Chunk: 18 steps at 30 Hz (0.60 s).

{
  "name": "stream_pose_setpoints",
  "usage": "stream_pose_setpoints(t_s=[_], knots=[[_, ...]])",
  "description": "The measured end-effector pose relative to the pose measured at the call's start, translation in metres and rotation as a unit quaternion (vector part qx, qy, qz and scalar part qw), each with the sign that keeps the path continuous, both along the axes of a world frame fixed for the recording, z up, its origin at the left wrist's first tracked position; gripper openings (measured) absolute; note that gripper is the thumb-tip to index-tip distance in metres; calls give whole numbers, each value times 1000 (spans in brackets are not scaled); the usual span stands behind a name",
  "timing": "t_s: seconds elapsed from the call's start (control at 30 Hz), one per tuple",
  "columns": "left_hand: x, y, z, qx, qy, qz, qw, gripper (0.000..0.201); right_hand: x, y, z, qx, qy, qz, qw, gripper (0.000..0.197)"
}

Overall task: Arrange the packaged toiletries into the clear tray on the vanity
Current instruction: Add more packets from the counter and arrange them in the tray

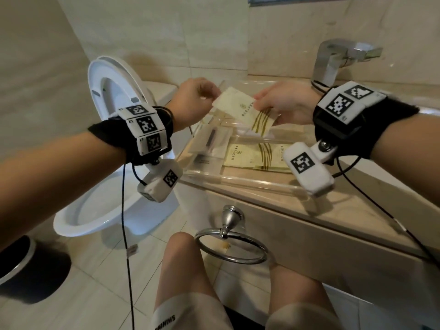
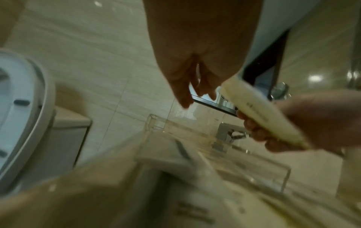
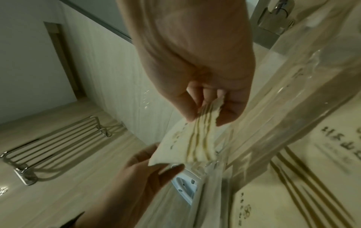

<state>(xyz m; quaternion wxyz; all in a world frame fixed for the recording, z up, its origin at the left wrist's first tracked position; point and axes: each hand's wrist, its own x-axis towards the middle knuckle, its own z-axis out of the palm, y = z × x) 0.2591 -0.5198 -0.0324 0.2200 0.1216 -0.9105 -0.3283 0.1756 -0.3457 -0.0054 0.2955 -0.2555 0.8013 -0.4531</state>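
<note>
A cream packet with gold stripes [image 1: 240,110] hangs tilted above the far half of the clear tray [image 1: 238,183] on the vanity. My right hand [image 1: 269,108] pinches its striped end between thumb and fingers [image 3: 230,111]. My left hand [image 1: 213,97] holds the plain far end, thumb under it and fingers behind. In the left wrist view the packet [image 2: 259,112] is edge-on, running from my left thumb to my right hand [image 2: 312,120]. Another striped cream packet [image 1: 247,156] and translucent sachets [image 1: 209,141] lie flat inside the tray.
A toilet with its lid raised [image 1: 114,91] stands just left of the vanity. A chrome faucet [image 1: 333,60] rises behind my right wrist. A towel ring [image 1: 233,246] hangs off the counter front, and a black bin [image 1: 23,270] sits on the floor at left.
</note>
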Motion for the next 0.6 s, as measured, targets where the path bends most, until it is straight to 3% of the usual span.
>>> stream_pose_setpoints(t_s=[0.03,0.1,0.17,0.2,0.33,0.47,0.6], knots=[[0,2,1,107,-54,7,993,17,1,0,-1,-7,14,-22,1000,24],[2,10,6,323,-124,7,938,28,2,1,-2,-23,25,-61,998,8],[4,18,11,425,-141,-8,894,39,3,1,-2,-34,27,-82,996,9],[4,22,13,441,-138,-21,886,41,3,1,-2,-37,24,-88,995,7],[4,37,18,391,-113,-30,913,27,2,3,-2,-38,26,-92,995,13],[3,38,19,337,-106,-7,935,9,3,5,-1,9,21,-56,998,5],[1,44,27,186,-96,-12,978,19,5,4,-2,25,47,-12,999,10]])
